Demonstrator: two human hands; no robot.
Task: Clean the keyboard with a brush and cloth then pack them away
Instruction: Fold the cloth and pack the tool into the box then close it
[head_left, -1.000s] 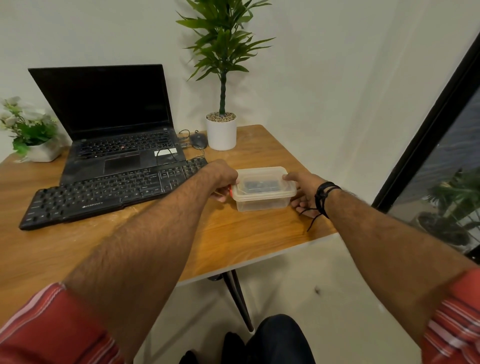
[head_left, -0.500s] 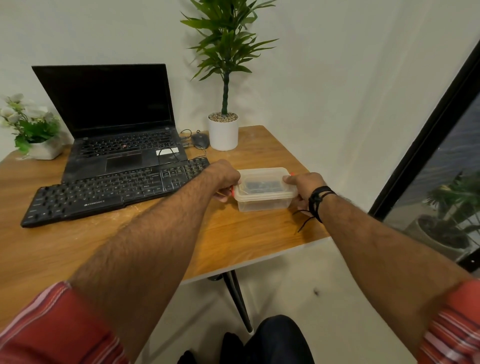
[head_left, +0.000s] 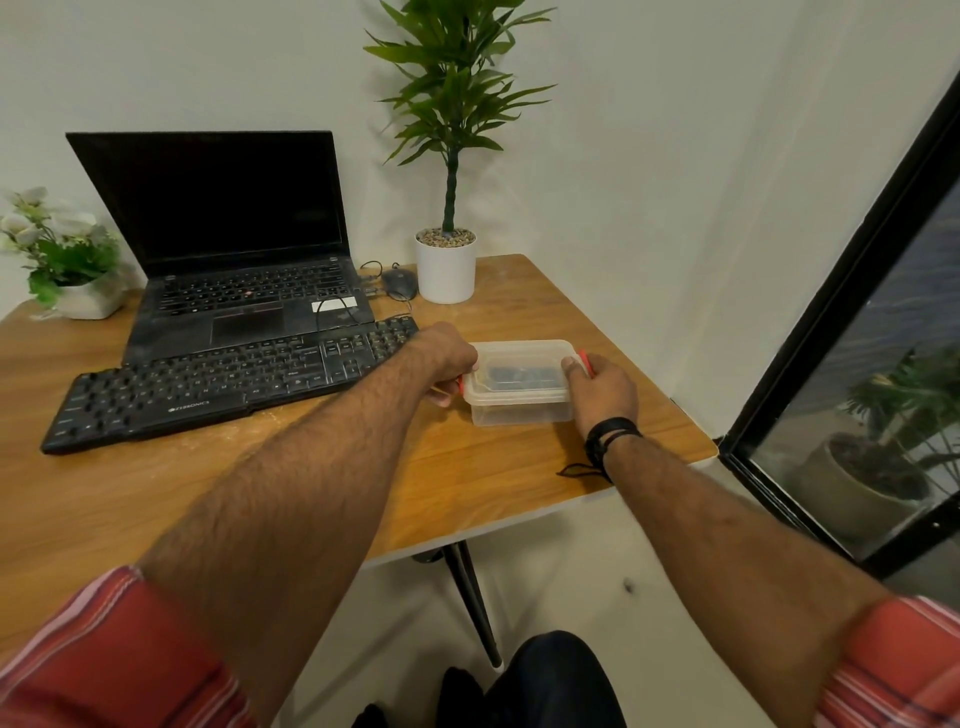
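Both hands grasp the ends of the clear lidded plastic box (head_left: 519, 384) beside the black keyboard (head_left: 228, 382), left hand (head_left: 447, 364) and right hand (head_left: 602, 387) at its red clips, seemingly to unlatch it, though its dark contents are unclear.

I see a clear lidded box (head_left: 521, 382) on the wooden desk (head_left: 493, 483), just right of the black keyboard (head_left: 228, 384). My left hand (head_left: 451, 358) grips its left end at a red clip (head_left: 460, 385); my right hand (head_left: 602, 389) holds the right end, thumb (head_left: 570, 370) on the lid beside another red clip (head_left: 584, 358). Something dark lies inside, too blurred to name. Behind the keyboard stands an open laptop (head_left: 234, 249), a mouse (head_left: 400, 283) and a potted plant (head_left: 447, 260) to its right, a flower pot (head_left: 78, 296) to its left.
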